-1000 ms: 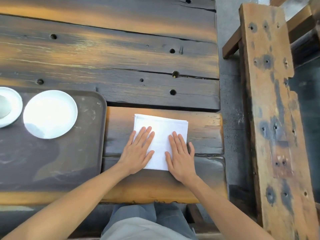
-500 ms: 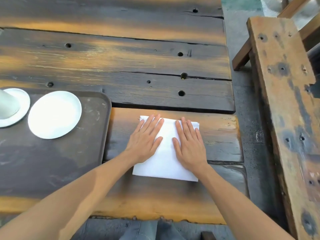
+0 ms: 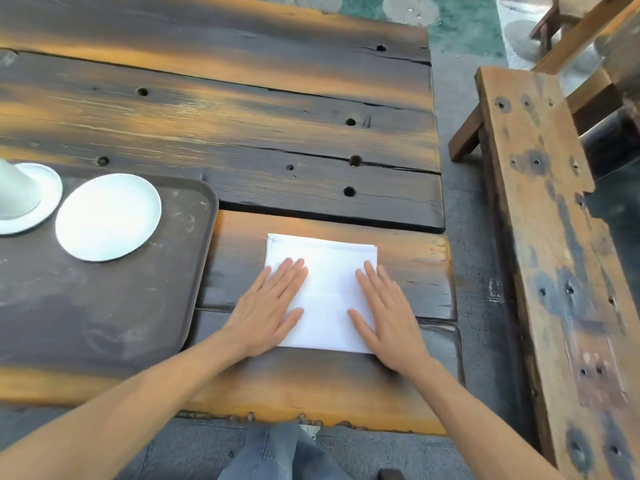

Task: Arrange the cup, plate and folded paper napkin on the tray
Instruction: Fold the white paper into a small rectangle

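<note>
Straight, released fingers [image 3: 294,271] of the left hand [image 3: 266,313] and of the right hand [image 3: 388,317] press flat on the folded white napkin [image 3: 325,292], one along each side edge. The napkin lies on the wooden table [image 3: 242,126], just beside the dark tray [image 3: 138,306] at its 9 o'clock. On the tray, toward 10 o'clock, sit a white plate [image 3: 107,218] and an upturned cup [image 3: 15,190] on a saucer [image 3: 48,199].

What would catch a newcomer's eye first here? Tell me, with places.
The white folded napkin on the wooden table, just right of the tray, stands out, with the left hand and right hand pressed flat on its two sides. Next, the white plate on the tray's far part, and an upturned cup on a saucer at the left edge.
</note>
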